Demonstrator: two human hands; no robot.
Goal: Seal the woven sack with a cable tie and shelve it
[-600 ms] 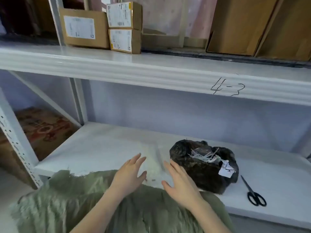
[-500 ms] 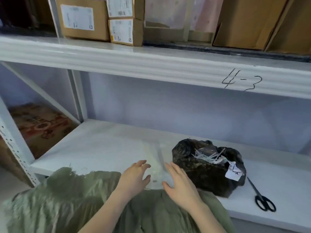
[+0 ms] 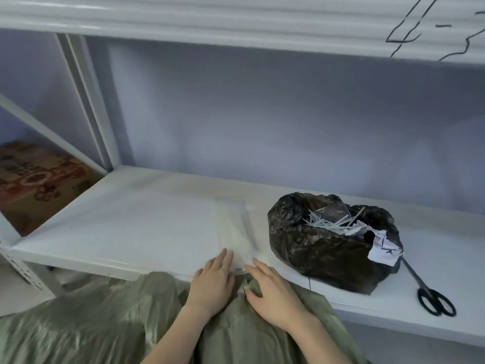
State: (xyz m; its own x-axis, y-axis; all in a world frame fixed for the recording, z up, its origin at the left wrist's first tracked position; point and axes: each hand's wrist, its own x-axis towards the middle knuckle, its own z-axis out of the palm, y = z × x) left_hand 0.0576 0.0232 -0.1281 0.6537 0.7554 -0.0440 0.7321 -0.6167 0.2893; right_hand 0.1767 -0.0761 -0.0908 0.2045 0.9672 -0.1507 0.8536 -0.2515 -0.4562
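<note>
Green woven sack (image 3: 86, 329) slumped low in the foreground, below and against the front edge of the shelf (image 3: 147, 222), mouth bunched up between the two hands. Soft, floppy weave with a slight sheen; likely slick under the fingers and prone to sliding open unless gathered tight. Weight impossible to judge from here, though the wide, sagging body suggests bulk enough to need both arms for the lift. Best hold for sealing: the bunched neck just under the mouth, squeezed into one narrow rope so a tie can loop round. For shelving, better gripped lower, under the body, not by the neck alone.

Left hand (image 3: 212, 282) laid on the gathered fabric, fingers fairly straight and together, tips reaching over the shelf edge. Right hand (image 3: 273, 292) alongside, fingers long and loosely spread, thumb tucked toward the bunch; whether the thumb pinches fabric cannot be told. No tie held in either hand.

Just beyond the fingertips, a clear flat packet (image 3: 233, 227) lying on the shelf; contents not readable. Further right, a black bag (image 3: 320, 248) open at the top, with white strips (image 3: 328, 223) poking out, probably the cable ties, and a paper label (image 3: 384, 248) hanging at its side. Scissors (image 3: 430, 295) beside the bag near the shelf's front edge. A printed carton (image 3: 34, 179) in the neighbouring bay at left. "4-3" (image 3: 435, 30) handwritten on the beam above.
</note>
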